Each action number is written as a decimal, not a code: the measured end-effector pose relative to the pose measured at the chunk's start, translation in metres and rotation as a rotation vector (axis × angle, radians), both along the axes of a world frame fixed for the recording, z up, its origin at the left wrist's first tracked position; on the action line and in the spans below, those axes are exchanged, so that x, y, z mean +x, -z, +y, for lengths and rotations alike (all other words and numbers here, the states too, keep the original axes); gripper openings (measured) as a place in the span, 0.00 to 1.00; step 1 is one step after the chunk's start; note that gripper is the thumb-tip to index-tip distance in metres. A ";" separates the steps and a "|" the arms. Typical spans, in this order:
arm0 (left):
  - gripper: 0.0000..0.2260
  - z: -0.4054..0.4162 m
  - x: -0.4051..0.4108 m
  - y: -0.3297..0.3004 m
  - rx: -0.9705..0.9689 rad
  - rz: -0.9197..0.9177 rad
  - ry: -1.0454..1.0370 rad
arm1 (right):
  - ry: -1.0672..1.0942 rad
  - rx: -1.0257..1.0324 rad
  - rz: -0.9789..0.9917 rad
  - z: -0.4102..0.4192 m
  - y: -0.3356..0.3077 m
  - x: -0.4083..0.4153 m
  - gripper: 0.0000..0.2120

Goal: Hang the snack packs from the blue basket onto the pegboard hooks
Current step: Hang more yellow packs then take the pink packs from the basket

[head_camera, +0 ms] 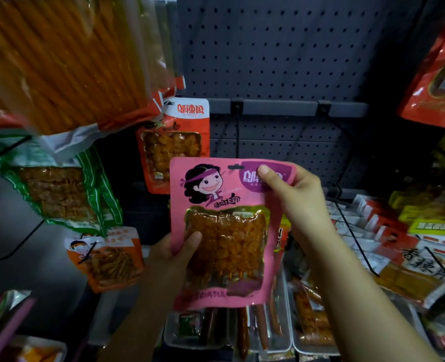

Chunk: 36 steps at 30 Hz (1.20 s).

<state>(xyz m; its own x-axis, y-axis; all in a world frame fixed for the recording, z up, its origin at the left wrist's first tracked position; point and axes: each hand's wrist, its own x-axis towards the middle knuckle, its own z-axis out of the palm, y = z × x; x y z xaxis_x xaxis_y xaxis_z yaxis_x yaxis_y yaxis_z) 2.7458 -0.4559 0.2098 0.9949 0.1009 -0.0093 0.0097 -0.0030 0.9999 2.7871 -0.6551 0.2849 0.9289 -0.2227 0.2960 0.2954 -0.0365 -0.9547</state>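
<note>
I hold a pink snack pack upright in front of the grey pegboard. It shows a cartoon face, a clear window of orange pieces and a hang slot at its top edge. My left hand grips its lower left side, thumb on the front. My right hand pinches the top right corner by the purple logo. A bare black hook juts from the rail just above the slot; the pack's top edge hides its tip. The blue basket is not in view.
An orange-and-white pack hangs left of the hook. Big orange stick packs and a green pack hang at the left, red packs at the right. A second bare hook stands to the right. Trays of snacks lie below.
</note>
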 end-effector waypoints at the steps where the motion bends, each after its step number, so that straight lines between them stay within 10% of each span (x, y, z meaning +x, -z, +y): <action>1: 0.11 0.000 0.006 0.002 0.008 0.008 -0.013 | -0.017 -0.003 0.012 -0.003 0.002 0.002 0.02; 22: 0.12 -0.040 0.207 -0.009 0.136 -0.019 -0.089 | 0.191 -0.222 0.225 -0.027 -0.009 0.172 0.06; 36: 0.19 -0.052 0.185 0.009 0.216 -0.071 -0.354 | 0.152 -0.168 0.254 -0.049 0.043 0.146 0.12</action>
